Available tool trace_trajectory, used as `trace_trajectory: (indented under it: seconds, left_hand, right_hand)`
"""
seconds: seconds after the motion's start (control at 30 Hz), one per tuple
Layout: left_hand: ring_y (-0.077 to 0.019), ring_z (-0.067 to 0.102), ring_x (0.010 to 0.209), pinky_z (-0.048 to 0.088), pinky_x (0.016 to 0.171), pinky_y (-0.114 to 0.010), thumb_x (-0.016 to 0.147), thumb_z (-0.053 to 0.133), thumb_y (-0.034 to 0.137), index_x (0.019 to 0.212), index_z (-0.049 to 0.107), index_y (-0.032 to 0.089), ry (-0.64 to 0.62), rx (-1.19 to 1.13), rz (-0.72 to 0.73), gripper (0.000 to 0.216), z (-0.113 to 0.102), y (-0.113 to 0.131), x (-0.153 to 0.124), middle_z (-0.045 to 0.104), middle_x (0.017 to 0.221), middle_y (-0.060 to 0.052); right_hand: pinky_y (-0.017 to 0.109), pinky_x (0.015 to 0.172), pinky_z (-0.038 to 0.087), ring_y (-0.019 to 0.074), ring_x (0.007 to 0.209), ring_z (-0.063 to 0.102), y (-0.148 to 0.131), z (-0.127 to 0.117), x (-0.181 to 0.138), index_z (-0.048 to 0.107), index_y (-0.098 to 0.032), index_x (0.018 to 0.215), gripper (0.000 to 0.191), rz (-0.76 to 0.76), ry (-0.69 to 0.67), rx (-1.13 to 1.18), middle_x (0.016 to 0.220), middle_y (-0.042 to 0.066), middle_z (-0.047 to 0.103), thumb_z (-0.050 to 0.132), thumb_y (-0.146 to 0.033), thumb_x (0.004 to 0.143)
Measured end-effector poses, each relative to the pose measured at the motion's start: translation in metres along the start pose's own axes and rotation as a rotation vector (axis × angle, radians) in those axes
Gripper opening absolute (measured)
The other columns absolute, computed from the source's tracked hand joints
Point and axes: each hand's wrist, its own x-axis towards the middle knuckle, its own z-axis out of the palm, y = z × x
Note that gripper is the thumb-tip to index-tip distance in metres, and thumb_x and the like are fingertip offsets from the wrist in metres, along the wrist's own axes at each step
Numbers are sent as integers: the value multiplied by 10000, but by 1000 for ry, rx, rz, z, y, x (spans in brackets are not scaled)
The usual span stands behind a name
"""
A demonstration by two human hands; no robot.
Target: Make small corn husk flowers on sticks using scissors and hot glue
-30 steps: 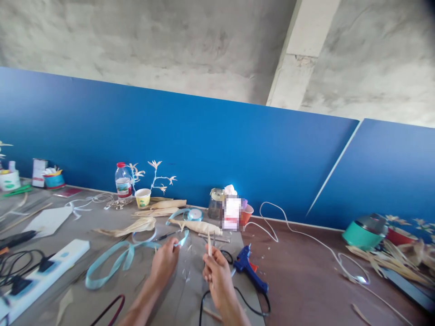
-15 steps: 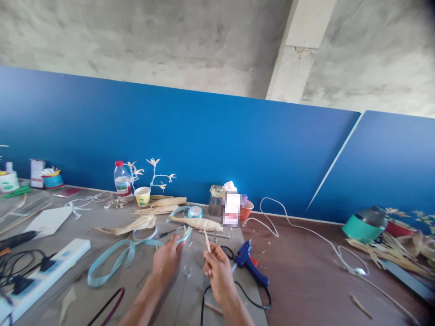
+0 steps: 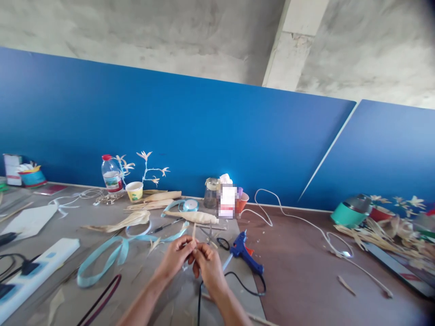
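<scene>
My left hand (image 3: 177, 257) and my right hand (image 3: 206, 263) meet above the grey table mat. Between their pinched fingertips a thin pale strip of dried husk (image 3: 194, 232) stands up; its lower end is hidden by the fingers. Just beyond them lie a light blue ribbon (image 3: 119, 251), its frayed end close to my left hand, and a small husk flower (image 3: 155, 245). Farther back rests a long pale husk piece (image 3: 193, 217). A blue glue gun (image 3: 247, 253) lies to the right of my right hand.
A white power strip (image 3: 41, 276) with black plugs lies at the left. Near the blue partition (image 3: 190, 131) stand a bottle (image 3: 111, 175), a cup (image 3: 134, 192) with husk-flower stems and a glass jar (image 3: 211, 194). Cables cross the right side.
My left hand has left the blue ribbon's end, which now lies on the table. It has moved right to join my right hand at the husk strip. The view has shifted slightly.
</scene>
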Motion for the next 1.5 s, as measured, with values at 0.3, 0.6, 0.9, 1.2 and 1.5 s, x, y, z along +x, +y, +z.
trace_trajectory:
  seconds: [0.3,0.6,0.9,1.2,1.5]
  left_hand:
    - [-36,390,427,301,450,-177,615,708,337,686,574,172,560,-465,138,223,-35,7,10,529,563,61]
    - [-82,532,477,414,521,-219,508,765,324,703,575,145,617,-536,84,326,-41,2,15,613,602,25]
    - [-115,572,503,453,538,-246,562,697,472,734,580,141,523,-330,11,391,-34,3,10,643,674,-6]
    - [-134,590,515,471,546,-263,656,623,444,710,585,146,301,-180,-39,306,-23,-3,9,637,669,-6]
    - [-126,599,546,466,571,-245,630,666,404,699,555,149,278,-201,-55,287,-20,-4,7,630,641,9]
  right_hand:
    - [179,353,241,42,321,363,2,-2,-1,554,-142,701,223,26,0,-113,530,-21,552,520,-361,721]
    - [225,545,393,133,576,519,9,-7,-1,631,-170,755,171,-266,90,-444,645,17,574,485,-259,772]
    - [253,643,414,164,681,546,2,-27,2,638,-170,786,167,-371,243,-731,743,52,610,475,-191,759]
    - [305,748,372,239,879,537,-2,-48,7,646,-185,927,217,-106,408,-1281,934,99,616,532,-194,742]
    - [362,784,304,284,980,486,0,-40,8,562,-199,1089,387,-9,363,-1481,1012,121,599,572,-331,726]
